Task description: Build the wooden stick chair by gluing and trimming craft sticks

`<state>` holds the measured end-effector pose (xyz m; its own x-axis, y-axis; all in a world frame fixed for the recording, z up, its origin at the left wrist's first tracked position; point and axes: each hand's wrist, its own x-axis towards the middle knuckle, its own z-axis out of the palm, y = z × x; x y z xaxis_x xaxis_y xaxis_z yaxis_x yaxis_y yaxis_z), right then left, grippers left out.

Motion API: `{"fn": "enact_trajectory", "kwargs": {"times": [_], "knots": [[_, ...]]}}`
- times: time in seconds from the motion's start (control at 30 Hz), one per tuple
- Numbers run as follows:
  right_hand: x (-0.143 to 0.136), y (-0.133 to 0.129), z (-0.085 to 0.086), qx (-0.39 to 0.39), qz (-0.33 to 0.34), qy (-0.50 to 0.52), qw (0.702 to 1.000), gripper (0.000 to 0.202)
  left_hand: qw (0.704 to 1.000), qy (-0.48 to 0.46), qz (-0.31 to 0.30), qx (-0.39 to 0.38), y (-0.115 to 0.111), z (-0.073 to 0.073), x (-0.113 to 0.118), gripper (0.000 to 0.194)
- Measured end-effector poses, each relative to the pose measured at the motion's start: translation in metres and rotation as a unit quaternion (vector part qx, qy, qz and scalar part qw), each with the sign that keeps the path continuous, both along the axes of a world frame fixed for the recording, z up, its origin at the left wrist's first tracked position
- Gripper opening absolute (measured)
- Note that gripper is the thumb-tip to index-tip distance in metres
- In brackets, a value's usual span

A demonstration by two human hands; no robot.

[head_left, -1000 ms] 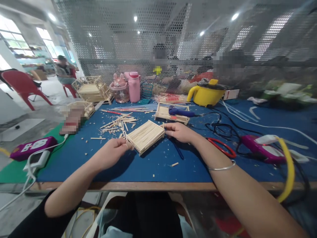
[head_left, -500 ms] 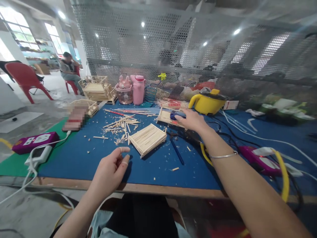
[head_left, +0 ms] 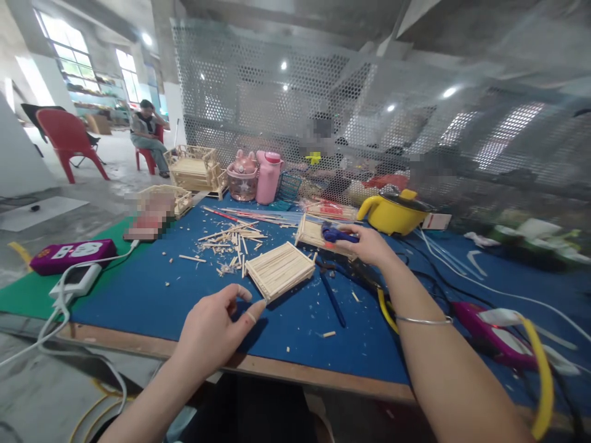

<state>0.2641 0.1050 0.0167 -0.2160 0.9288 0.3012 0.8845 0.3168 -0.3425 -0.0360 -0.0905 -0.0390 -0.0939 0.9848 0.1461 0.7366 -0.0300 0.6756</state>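
My left hand (head_left: 220, 327) is open, its index finger and thumb apart. The thumb tip is close to the near corner of a small slatted wooden-stick frame (head_left: 281, 269); I cannot tell whether it touches. My right hand (head_left: 373, 245) is closed around a dark blue tool with a rounded head (head_left: 339, 234), whose kind I cannot make out. The tool is over a second stick frame (head_left: 310, 231), partly hidden by the hand. A blue-handled tool (head_left: 333, 301) lies between the hands. Loose wooden sticks (head_left: 235, 239) are piled left of the near frame.
Larger stick models (head_left: 194, 167), a pink flask (head_left: 268, 178) and a pink basket (head_left: 242, 183) stand at the back. Right of them is a yellow pot (head_left: 397, 212). Purple power strips (head_left: 74, 256) and cables lie on both sides. Behind is a perforated metal screen (head_left: 240, 92); a person sits far left.
My left hand has come nearer the near frame, its thumb now extended toward the corner. The tool in my right hand now shows its handle more clearly. The whole view has shifted slightly.
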Motion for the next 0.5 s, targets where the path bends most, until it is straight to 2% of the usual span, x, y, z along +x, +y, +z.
{"fn": "enact_trajectory", "kwargs": {"times": [0.2, 0.33, 0.5], "knots": [[-0.003, -0.001, -0.004, 0.041, 0.002, -0.003, 0.999, 0.041, 0.997, 0.069, 0.004, -0.025, 0.005, 0.005, 0.015, 0.033], [-0.001, -0.002, -0.006, 0.065, -0.054, 0.015, 0.996, 0.043, 0.997, 0.077, -0.008, -0.024, 0.01, 0.005, 0.014, 0.027], [0.001, 0.0, -0.007, 0.061, -0.054, 0.017, 0.997, 0.043, 0.996, 0.077, -0.029, -0.016, 0.012, 0.004, 0.011, 0.027]]}}
